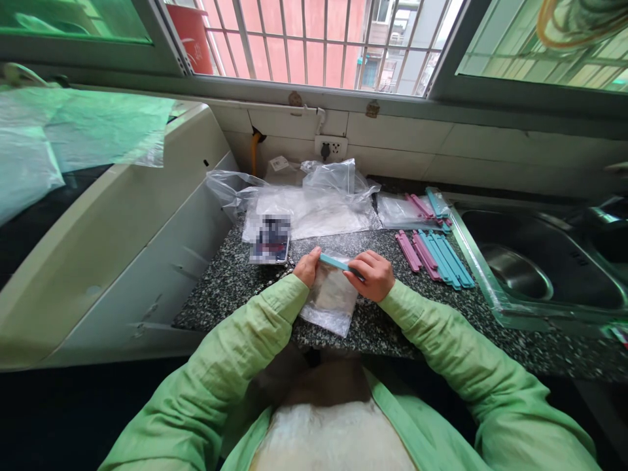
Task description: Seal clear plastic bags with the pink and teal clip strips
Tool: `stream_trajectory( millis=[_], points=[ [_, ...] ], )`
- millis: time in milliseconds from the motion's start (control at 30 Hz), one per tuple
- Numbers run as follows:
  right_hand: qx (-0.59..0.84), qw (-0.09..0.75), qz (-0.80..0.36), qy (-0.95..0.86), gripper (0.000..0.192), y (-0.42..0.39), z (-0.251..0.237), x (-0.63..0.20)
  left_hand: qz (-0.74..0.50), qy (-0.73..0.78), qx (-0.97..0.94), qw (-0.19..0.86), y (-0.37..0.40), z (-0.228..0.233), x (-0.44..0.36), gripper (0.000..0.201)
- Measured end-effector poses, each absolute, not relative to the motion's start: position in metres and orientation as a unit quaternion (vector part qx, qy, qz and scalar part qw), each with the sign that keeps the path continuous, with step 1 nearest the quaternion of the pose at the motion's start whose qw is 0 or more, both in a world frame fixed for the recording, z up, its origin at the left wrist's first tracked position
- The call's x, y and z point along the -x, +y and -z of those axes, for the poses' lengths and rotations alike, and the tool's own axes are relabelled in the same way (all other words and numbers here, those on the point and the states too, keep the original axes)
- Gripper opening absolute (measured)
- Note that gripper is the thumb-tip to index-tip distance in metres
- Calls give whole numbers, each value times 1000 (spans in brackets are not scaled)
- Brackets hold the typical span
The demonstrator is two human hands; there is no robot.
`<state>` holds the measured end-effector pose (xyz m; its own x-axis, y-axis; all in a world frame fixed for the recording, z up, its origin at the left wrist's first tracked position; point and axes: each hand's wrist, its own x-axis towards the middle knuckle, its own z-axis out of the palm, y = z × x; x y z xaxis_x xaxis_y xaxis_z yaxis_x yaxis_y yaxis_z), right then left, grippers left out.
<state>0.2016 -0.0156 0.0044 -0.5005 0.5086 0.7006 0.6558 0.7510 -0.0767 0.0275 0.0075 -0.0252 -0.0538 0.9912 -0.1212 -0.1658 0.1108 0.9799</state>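
A light-blue bag sealing clip (pixel 334 261) lies across the top edge of a small clear plastic bag (pixel 331 307) over the front of the counter. My left hand (pixel 307 267) pinches the clip's left end, its thumb on top. My right hand (pixel 371 275) is closed around the right end, fingers bent over it. Below the clip the bag hangs down toward the counter edge; I cannot tell whether anything is in it. To the right, several pink clips (pixel 417 254) and several blue clips (pixel 446 260) lie side by side.
Behind are a pile of clear plastic bags (pixel 318 209) and a packet (pixel 392 210) with more clips on it. A phone with a blurred screen (pixel 271 239) stands left of my hands. A sink (pixel 540 255) bounds the right, a white appliance (pixel 161 216) the left.
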Motion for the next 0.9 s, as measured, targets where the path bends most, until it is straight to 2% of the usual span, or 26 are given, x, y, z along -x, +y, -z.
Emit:
stream_trajectory(
  millis=[167,500,900],
  points=[
    [329,380,96,-859,11,-15,-5,-201,-520,470,-449,554,6,23,-27,44],
    [319,390,75,-860,9,-15,-4,-201,-552,431,-380,604,8,30,-29,36],
    [308,395,72,-863,9,-16,-5,-201,-558,463,-410,553,9,33,-28,34]
  ],
)
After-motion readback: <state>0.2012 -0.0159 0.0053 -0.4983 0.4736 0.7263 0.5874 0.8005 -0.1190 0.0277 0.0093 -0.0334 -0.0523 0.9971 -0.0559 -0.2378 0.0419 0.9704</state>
